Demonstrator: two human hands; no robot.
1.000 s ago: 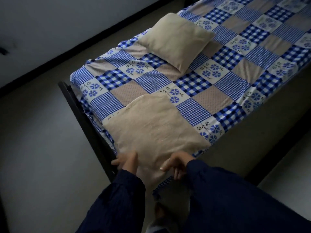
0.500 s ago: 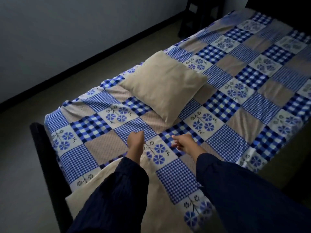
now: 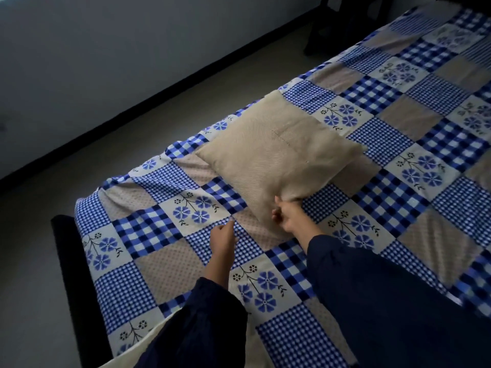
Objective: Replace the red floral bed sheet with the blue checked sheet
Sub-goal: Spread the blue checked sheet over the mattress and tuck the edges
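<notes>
The blue checked sheet [image 3: 398, 166], a patchwork of blue checks, beige squares and blue flowers, lies spread over the whole bed. A beige pillow [image 3: 279, 155] rests on it near the middle. My right hand [image 3: 288, 217] is closed on the pillow's near corner, thumb on top. Just left of that corner, my left hand [image 3: 223, 239] hovers over the sheet with fingers loosely curled and nothing in it. A second beige pillow [image 3: 125, 361] shows only as a sliver at the bottom edge, mostly behind my left sleeve. No red floral sheet is in view.
The bed's dark frame end [image 3: 71, 274] runs along the left side. Grey floor [image 3: 32, 261] and a pale wall with a black skirting [image 3: 159, 88] lie beyond it. A dark piece of furniture [image 3: 332, 25] stands at the far end of the bed.
Both hands left the near pillow and reached forward over the sheet. My right hand took hold of the far pillow's corner. The view shifted forward.
</notes>
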